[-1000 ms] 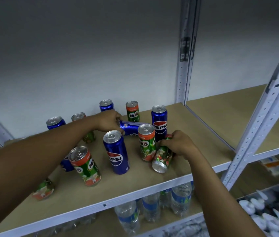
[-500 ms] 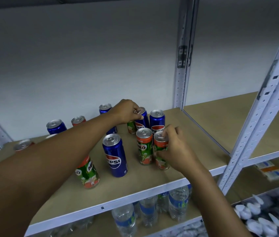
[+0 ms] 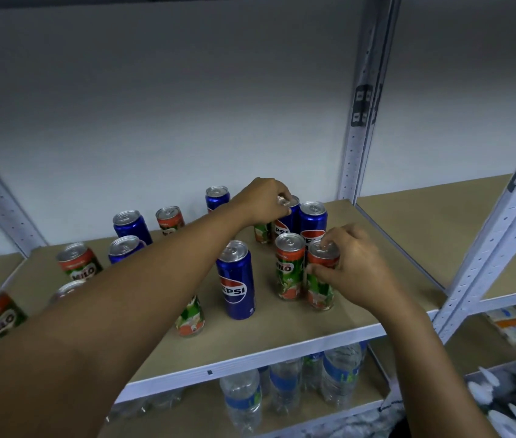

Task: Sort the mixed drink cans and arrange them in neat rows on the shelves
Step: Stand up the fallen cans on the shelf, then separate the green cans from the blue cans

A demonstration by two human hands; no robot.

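Sorting is under way at the right end of the shelf board point(image 3: 361, 314): two small pairs are being built there, with most cans not yet grouped. A green-and-orange Milo can point(image 3: 319, 279) is held upright by the right hand point(image 3: 350, 267), fingers curled round its upper body and rim, and is set just beside a second upright Milo can point(image 3: 288, 267); contact between the two cannot be told. Behind them, a blue Pepsi can point(image 3: 285, 224) is gripped at the top by the left hand point(image 3: 266, 202), fingers curled over the lid, close against another Pepsi can point(image 3: 313, 218). Another can with a green-and-orange base point(image 3: 262, 233) sits partly hidden under that hand. Judged step: both held cans are being seated into their rows. Next, a release without tipping is called for, then the lone Pepsi can point(image 3: 237, 279) mid-shelf could be fetched toward the blue pair. Room: bare board is seen at the front and to the right of the Milo pair, but the front lip point(image 3: 250, 355) is near and the steel upright point(image 3: 484, 245) bounds the right side. The left half is cluttered with mixed cans, some partly masked by the left forearm point(image 3: 124, 311), so sweeps there should be kept high.
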